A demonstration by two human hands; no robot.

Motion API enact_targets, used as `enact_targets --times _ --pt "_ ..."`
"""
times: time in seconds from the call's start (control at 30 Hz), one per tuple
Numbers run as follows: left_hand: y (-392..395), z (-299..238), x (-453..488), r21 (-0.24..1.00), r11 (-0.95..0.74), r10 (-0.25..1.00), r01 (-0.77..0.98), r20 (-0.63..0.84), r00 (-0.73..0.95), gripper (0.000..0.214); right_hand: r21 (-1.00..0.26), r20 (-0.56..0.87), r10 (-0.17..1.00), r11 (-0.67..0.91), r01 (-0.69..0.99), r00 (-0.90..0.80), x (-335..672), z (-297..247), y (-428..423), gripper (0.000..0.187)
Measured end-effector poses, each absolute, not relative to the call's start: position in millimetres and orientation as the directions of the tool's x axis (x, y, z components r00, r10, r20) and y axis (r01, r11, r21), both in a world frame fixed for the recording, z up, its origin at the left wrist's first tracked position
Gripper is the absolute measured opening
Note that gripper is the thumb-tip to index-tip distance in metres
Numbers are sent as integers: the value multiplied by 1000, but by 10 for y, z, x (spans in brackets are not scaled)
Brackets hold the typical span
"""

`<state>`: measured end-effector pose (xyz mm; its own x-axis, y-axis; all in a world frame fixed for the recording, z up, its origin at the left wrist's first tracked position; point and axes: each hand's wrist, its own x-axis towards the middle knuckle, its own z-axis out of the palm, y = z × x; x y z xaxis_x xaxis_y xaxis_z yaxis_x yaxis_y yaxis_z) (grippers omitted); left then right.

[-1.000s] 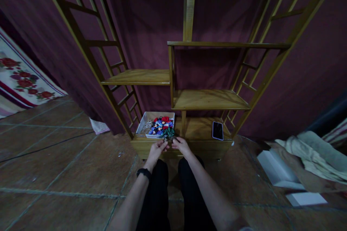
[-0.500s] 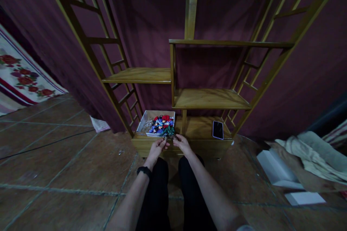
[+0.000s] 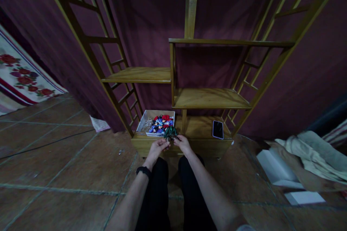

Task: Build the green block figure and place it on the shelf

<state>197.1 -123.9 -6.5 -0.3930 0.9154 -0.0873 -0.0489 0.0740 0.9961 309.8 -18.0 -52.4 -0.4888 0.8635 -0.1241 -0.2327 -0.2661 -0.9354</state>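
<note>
Between my two hands is a small dark green bundle (image 3: 170,132) with shiny metallic bits at its lower end; its exact kind is too small to tell. My left hand (image 3: 158,148) pinches it from the left, and my right hand (image 3: 183,143) pinches it from the right. Just behind it, a white open box (image 3: 142,122) rests on the bottom shelf at the left. Inside the box lie several small red, blue and white figures (image 3: 162,123), with clear or silvery pieces at the left end.
A wooden shelf unit (image 3: 213,98) stands before me against a dark red curtain (image 3: 151,18). On its bottom board lies a phone (image 3: 218,130). White boxes (image 3: 278,169) and crumpled cloth (image 3: 317,153) are on the right, and a black cable (image 3: 46,143) crosses the tiled floor.
The green bundle has shifted slightly nearer to me and sits more upright between my fingers. Both hands keep nearly the same place. The box and phone have not moved.
</note>
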Motion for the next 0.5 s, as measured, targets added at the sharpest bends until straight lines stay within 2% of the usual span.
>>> enact_targets --times 0.2,0.5 --pt "-1230 -64 2005 996 61 917 -59 -79 -392 35 -943 -73 842 -233 -238 -535 3105 -543 -172 29" --pt "-1236 -43 1992 997 54 905 -57 -73 -420 33 -975 -14 895 -111 -194 -446 3072 -620 -115 26"
